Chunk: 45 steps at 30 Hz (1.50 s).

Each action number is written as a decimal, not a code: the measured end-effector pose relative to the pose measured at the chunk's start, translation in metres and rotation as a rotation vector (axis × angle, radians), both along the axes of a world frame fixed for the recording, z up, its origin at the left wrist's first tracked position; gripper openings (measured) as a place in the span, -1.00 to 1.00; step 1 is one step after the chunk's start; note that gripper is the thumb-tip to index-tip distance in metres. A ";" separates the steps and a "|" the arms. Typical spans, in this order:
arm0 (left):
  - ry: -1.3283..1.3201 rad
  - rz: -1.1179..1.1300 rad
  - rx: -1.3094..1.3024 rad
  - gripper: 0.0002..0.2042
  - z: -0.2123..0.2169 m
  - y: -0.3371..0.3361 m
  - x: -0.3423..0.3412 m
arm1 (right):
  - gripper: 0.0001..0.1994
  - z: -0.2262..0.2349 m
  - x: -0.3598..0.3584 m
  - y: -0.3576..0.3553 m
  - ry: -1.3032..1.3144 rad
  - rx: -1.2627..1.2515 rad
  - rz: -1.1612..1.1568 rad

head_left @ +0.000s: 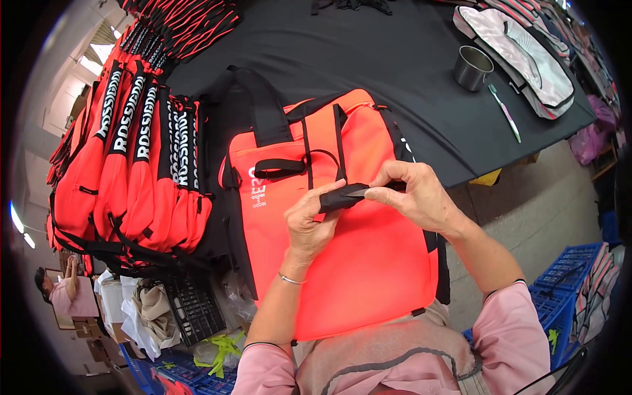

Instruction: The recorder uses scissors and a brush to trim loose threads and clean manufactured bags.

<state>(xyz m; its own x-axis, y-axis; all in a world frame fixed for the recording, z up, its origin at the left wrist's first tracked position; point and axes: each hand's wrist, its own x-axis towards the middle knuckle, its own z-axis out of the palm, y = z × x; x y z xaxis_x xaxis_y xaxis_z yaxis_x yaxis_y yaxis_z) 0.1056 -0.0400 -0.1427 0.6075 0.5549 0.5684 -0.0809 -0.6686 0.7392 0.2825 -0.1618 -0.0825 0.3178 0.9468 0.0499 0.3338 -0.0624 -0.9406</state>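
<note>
Dozens of bright orange fabric bags with black straps (125, 178) sit stacked in a row on the left side of the black-covered worktop (395, 59), packed tight against each other. Just right of that stack lies a single flat orange fabric bag with black webbing handles (342, 263), hanging partly over the worktop's near edge toward the person. Over it, the left hand (309, 224) curls its fingers around one end of a short black strap piece (345, 196), and the right hand (415, 194) pinches the other end between thumb and fingertips. Farther right, near the back, a small metal cup (473, 67) stands by a green-and-white toothbrush (505, 113) and a pink-and-white bag with black trim (526, 59).
</note>
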 end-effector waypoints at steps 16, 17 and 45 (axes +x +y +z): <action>-0.057 0.014 -0.062 -0.71 -0.010 -0.010 0.001 | -0.76 0.001 -0.009 -0.008 -0.340 0.024 -0.076; -0.052 0.025 -0.005 -0.71 -0.011 -0.009 0.002 | -0.76 0.002 -0.009 -0.009 -0.346 0.030 -0.084; -0.097 0.199 -0.062 -0.68 -0.008 -0.010 0.011 | -0.76 -0.028 0.023 0.006 0.188 0.117 -0.305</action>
<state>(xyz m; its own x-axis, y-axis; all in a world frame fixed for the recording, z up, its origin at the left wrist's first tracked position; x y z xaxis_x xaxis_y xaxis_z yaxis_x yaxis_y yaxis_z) 0.1168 -0.0499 -0.1512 0.4269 0.6942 0.5796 -0.0244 -0.6318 0.7747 0.3058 -0.1560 -0.1101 0.5981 0.7987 0.0660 0.1374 -0.0211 -0.9903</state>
